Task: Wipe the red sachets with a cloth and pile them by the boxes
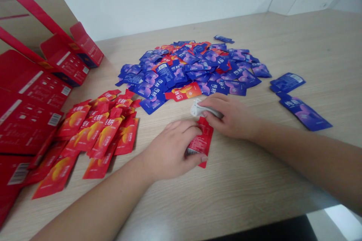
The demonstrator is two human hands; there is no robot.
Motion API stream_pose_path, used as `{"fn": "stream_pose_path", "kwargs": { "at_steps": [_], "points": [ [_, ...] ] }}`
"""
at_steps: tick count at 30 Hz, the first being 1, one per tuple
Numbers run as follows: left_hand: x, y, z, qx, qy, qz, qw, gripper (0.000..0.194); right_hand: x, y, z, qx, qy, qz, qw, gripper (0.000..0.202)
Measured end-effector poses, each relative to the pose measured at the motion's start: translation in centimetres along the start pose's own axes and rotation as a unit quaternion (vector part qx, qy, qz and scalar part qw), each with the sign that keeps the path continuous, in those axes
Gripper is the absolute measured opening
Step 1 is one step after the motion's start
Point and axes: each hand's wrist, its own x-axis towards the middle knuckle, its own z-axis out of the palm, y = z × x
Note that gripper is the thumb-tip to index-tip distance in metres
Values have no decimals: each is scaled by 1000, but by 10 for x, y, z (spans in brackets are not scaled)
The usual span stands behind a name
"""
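Observation:
Near the middle of the table, my left hand (pixel 174 150) is closed on a red sachet (pixel 204 140), gripping it by its side. The sachet's printed back faces up, and its narrow spout end points away from me. My right hand (pixel 230 115) pinches a white, crumpled tissue or cloth (pixel 196 108) just above that spout end. Whether the white thing touches the spout cannot be seen clearly. Just beyond my hands lies a heap of blue sachets (pixel 177 73) with some red ones mixed in. One orange-fronted red sachet (pixel 185 91) sits at its near edge.
Left of my hands is an overlapping stack of red sachets (pixel 103 133). Open red cardboard boxes (pixel 31 99) stand along the left side. Two blue sachets (pixel 305 113) lie apart on the right. A white object (pixel 299 2) rests by the wall at the far right.

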Motion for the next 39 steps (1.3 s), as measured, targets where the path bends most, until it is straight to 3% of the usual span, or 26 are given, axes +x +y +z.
{"fn": "stream_pose_path", "kwargs": {
  "at_steps": [4, 9, 14, 17, 20, 25, 31, 35, 39],
  "points": [
    [-3, -6, 10, 55, -9, -38, 998, 89, 0, 2, 1, 12, 4, -11, 1000, 24],
    [-1, -4, 16, 99, -10, -119, 988, 95, 1, 2, 0, 47, 7, -64, 997, 27],
    [2, -5, 17, 74, 29, -186, 979, 133, -1, -5, -1, 87, -88, -121, 985, 24],
    [0, -9, 10, 38, 4, -157, 987, 149, -3, -15, 0, 92, -113, -71, 987, 27],
    [-3, -14, -1, -10, -32, -105, 994, 145, -5, -25, 1, 95, -136, -33, 986, 29],
    [-4, -20, -9, -44, -37, -98, 994, 120, -3, -32, -2, 107, -196, -56, 973, 17],
    [-1, -19, -5, -20, -35, -103, 994, 126, -2, -38, -2, 94, -226, -78, 966, 14],
    [1, -15, -6, -17, -53, -119, 991, 122, 1, -37, 1, 48, -208, -49, 976, 13],
    [2, -11, -8, -4, -68, -148, 987, 124, 6, -16, 3, -34, -162, 0, 986, 21]
  ]
}}
